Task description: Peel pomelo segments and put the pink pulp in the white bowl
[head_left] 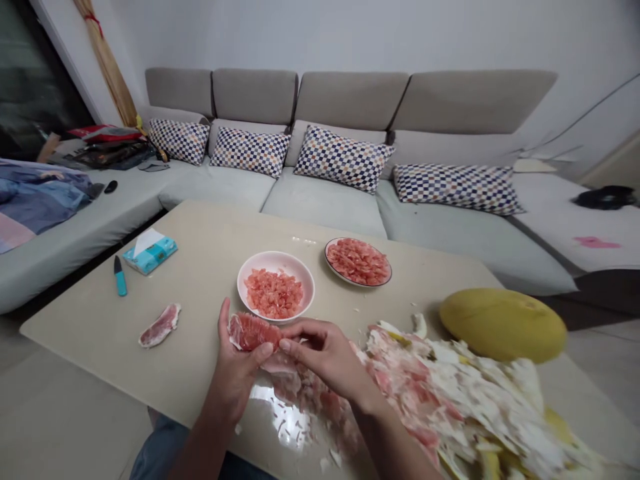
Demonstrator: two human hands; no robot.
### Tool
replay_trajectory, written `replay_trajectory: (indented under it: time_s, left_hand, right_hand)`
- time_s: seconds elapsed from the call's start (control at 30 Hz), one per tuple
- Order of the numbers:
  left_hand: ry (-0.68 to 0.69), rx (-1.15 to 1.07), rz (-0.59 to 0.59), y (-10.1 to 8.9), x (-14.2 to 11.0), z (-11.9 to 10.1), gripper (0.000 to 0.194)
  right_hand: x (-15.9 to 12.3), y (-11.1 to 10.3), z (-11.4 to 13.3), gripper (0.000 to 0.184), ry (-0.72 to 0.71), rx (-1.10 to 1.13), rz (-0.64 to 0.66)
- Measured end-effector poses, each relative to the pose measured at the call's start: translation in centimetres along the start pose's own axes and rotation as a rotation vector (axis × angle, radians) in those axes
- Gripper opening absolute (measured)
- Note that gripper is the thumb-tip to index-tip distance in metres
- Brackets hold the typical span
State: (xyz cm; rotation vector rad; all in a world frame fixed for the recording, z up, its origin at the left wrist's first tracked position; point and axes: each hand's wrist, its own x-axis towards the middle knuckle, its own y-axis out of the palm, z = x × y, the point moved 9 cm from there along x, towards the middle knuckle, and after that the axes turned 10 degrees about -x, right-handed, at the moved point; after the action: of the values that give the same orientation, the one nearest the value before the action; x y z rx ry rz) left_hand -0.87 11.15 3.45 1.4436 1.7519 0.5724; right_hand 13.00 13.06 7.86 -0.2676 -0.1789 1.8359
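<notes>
A red pomelo segment [254,331] lies across the fingers of my left hand [237,367], with the thumb pressed on its near side. My right hand [325,353] pinches the segment's right end between thumb and fingertips. Pale membrane hangs below it. Just beyond my hands stands a white bowl [306,270] with loose red pomelo flesh [274,293] inside. Behind it on the right, a dark-rimmed plate [327,257] is heaped with more red flesh [359,261]. Another pomelo segment [160,327], partly covered in white membrane, lies to the left.
A heap of peel and membrane [465,387] covers the table's right side, beside a whole yellow-green pomelo [503,323]. At left lie a tissue pack [151,252] and a knife [119,277] with a turquoise handle. Behind the table [210,233] runs a grey sofa [320,200] with checkered cushions.
</notes>
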Motion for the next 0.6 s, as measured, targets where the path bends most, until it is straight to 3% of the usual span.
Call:
replay_trajectory:
  time_s: [0.23, 0.43, 0.6]
  left_hand:
    - [-0.031, -0.016, 0.008, -0.1, 0.1, 0.3, 0.120]
    - [0.029, 0.019, -0.017, -0.2, 0.0, -0.3, 0.120]
    - [0.067, 0.017, -0.050, -0.2, 0.0, -0.7, 0.118]
  right_hand:
    - [0.4, 0.0, -0.7, 0.027, -0.012, 0.041, -0.002]
    - [1.0, 0.3, -1.4, 0.030, 0.006, 0.121, -0.037]
    - [1.1, 0.3, -1.0, 0.025, -0.016, 0.061, -0.064]
